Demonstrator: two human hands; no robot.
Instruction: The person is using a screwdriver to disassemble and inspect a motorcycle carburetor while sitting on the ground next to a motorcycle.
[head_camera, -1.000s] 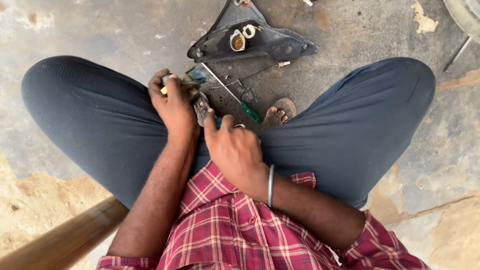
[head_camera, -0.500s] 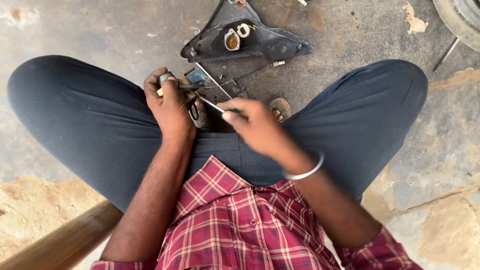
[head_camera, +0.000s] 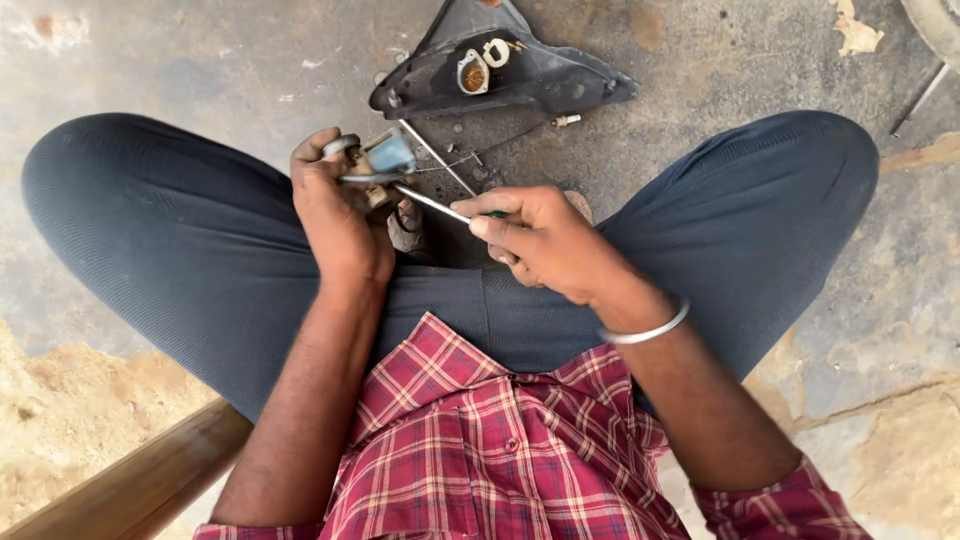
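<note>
While the left hand (head_camera: 335, 215) clutches a small metal part (head_camera: 378, 165), the right hand (head_camera: 545, 240) grips a screwdriver (head_camera: 437, 205) against it.

This looks like a rough, ground-level repair spot, an informal workshop rather than a home or shop. The floor (head_camera: 200, 60) is bare, stained concrete, cracked and patched, with sandy broken ground at its near edge. Work is done sitting cross-legged straight on that floor. Just beyond the knees lies a black plastic vehicle panel (head_camera: 520, 70) with two round metal fittings set in it. Beside the panel, on its near side, small screws and a thin metal rod (head_camera: 437, 158) lie scattered loose on the concrete. A wooden beam (head_camera: 140, 485) runs low at the near left, well apart from the panel
</note>
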